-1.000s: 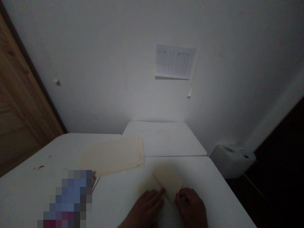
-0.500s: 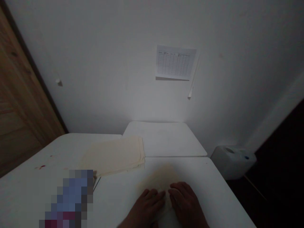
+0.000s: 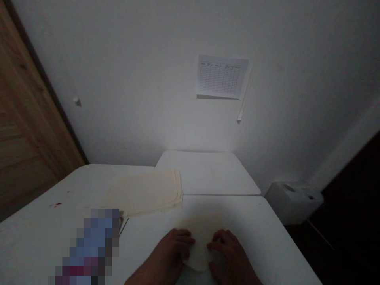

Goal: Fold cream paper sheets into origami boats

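Observation:
A thin, cream-coloured sheet (image 3: 198, 253) lies on the white table in front of me, its near edge rounded and seemingly folded or raised; whether it is dough or paper I cannot tell. My left hand (image 3: 174, 249) grips its left side with bent fingers, the thumb by the near edge. On the other side, my right hand (image 3: 228, 253) has curled fingers on the sheet's right part. Both palms are hidden. Beyond and to the left rests a stack of similar cream sheets (image 3: 145, 192) with uneven edges.
A white table (image 3: 282, 253) joins another at the left with small red marks (image 3: 56, 205). A blurred-out bluish item (image 3: 92, 241) is near left. Behind are a wall with a printed chart (image 3: 221, 77), a wooden door (image 3: 32, 118) and a white plastic canister (image 3: 292, 202) at right.
My hands have moved apart, the left one leftward and down. More of the pale sheet shows between them, with its near edge now visible. The view has shifted slightly.

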Tool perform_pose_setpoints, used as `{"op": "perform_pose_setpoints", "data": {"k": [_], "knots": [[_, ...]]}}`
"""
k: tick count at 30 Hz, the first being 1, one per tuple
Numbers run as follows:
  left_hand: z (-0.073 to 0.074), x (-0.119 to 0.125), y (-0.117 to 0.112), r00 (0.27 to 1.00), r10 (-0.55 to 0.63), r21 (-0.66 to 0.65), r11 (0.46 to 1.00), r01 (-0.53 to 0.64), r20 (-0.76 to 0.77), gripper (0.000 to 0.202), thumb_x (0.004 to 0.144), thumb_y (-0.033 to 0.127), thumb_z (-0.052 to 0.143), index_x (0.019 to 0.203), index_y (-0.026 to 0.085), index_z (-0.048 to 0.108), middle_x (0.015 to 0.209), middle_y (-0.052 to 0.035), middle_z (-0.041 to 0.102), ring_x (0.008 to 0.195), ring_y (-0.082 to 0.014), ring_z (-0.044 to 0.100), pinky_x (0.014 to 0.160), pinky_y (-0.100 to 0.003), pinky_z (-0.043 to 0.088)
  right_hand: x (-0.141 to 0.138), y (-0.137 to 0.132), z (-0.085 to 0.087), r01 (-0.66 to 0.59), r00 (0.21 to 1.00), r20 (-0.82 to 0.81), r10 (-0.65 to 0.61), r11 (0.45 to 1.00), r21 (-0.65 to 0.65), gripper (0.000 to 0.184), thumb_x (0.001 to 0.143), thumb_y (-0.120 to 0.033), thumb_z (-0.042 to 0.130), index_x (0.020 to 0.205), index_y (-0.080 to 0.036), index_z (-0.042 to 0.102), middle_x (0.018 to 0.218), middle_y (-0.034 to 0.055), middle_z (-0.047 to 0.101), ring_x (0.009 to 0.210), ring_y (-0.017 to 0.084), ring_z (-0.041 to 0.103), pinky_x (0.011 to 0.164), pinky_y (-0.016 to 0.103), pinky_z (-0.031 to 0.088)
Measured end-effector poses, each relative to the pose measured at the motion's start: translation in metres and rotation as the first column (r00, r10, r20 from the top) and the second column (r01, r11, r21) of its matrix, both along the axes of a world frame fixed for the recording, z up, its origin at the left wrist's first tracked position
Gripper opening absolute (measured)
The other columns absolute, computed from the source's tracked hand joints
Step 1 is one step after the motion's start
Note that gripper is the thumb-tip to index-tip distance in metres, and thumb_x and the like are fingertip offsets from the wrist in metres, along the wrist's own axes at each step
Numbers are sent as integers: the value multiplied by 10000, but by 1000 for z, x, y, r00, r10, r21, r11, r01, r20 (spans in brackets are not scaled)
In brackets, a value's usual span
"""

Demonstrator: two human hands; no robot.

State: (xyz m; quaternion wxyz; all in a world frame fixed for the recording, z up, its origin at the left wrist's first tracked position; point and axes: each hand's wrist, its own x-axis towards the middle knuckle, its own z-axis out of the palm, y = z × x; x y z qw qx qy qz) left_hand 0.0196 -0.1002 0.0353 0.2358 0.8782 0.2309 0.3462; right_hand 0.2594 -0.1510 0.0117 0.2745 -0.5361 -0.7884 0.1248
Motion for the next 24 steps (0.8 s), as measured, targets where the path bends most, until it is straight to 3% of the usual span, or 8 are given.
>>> {"op": "perform_pose_setpoints", "data": {"k": [7,13,24], "knots": [[-10,-9,6,999,4,-95,995,0,39,288,743,34,468,931,223,580,1069,-72,681,1127,-219,575,948,-397,479,-3,1,4,22,1000,-3,-22,996,-82,468,616,-180,644,1078,-252,635,1069,79,575,1000,260,551,899,379,436],[-14,-8,7,995,100,-174,980,-98,1,245,786,83,494,957,226,593,1061,-55,664,1100,-204,579,952,-383,474,-3,4,5,16,1000,-25,-19,993,-117,507,591,-160,613,1089,-253,614,1084,87,552,1009,263,540,890,381,438],[-15,-4,8,977,206,-187,959,-214,-59,177,858,177,514,979,232,631,1052,-49,664,1017,-197,608,916,-360,493,-5,2,5,36,997,-60,-44,991,-128,516,569,-157,612,1078,-245,612,1088,91,551,1015,269,530,901,400,431]]}}
